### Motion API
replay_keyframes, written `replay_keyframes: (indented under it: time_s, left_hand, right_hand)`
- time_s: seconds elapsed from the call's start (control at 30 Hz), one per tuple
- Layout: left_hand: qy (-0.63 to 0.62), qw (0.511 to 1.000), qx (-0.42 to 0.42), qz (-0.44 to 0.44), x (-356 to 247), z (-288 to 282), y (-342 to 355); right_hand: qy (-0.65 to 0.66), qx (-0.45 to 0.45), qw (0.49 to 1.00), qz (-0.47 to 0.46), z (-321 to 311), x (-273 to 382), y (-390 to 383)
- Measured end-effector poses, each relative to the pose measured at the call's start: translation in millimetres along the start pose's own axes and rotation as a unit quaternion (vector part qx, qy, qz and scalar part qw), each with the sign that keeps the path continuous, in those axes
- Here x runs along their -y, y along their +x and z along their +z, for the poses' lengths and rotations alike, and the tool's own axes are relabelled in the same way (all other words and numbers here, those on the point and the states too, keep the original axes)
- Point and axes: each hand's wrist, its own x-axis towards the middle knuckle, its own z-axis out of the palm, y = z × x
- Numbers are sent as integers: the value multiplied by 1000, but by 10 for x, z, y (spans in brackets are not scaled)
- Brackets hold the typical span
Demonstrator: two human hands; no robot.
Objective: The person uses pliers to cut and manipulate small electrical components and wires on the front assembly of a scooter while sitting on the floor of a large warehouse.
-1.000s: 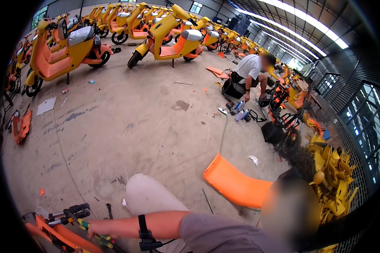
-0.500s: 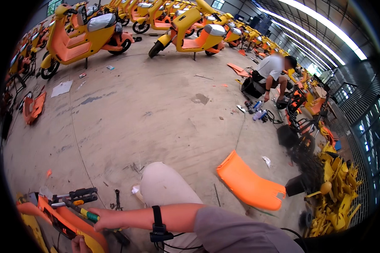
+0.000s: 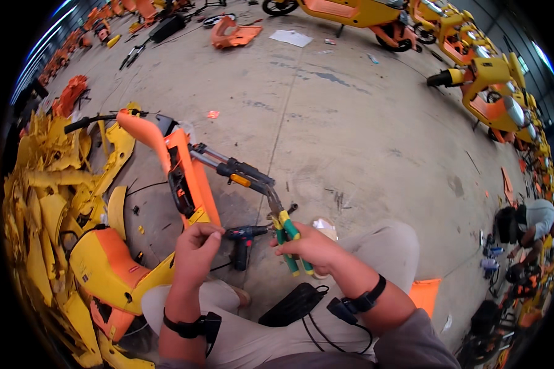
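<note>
My right hand (image 3: 314, 246) is closed round the green and yellow handles of a pair of pliers (image 3: 287, 230), whose grey jaws point up and away. My left hand (image 3: 198, 246) is drawn into a pinch at the near end of an orange and yellow scooter body (image 3: 200, 178). Whatever its fingertips hold, if anything, is too small to make out. On the floor between my hands stands a black cordless drill (image 3: 242, 246). Beyond the pliers, a black and silver fork-like part (image 3: 237, 172) with an orange reflector extends from the scooter body.
Yellow plastic panels (image 3: 43, 203) are heaped at the left, beside a yellow and orange scooter cover (image 3: 108, 258) near my knee. A black pouch (image 3: 289, 305) with cables lies between my legs. Whole scooters (image 3: 363, 15) stand far off; another person (image 3: 535, 221) crouches at right.
My view has swung left, bringing the scooter body and panel heap into the picture. My left hand now shows fully, pinched. The pliers remain in my right hand.
</note>
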Motion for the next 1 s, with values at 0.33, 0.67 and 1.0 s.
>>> replay_keyframes:
  time_s: [0.33,0.67,1.0]
  left_hand:
    - [21,999,38,21,-36,170,-17]
    - [26,999,45,-4,-51,160,-53]
    - [12,998,60,2,67,186,-26]
  right_hand:
    - [-23,71,997,-29,15,70,-199]
    - [4,52,998,-23,37,-55,-94]
    - [11,40,999,-19,67,-152,-48]
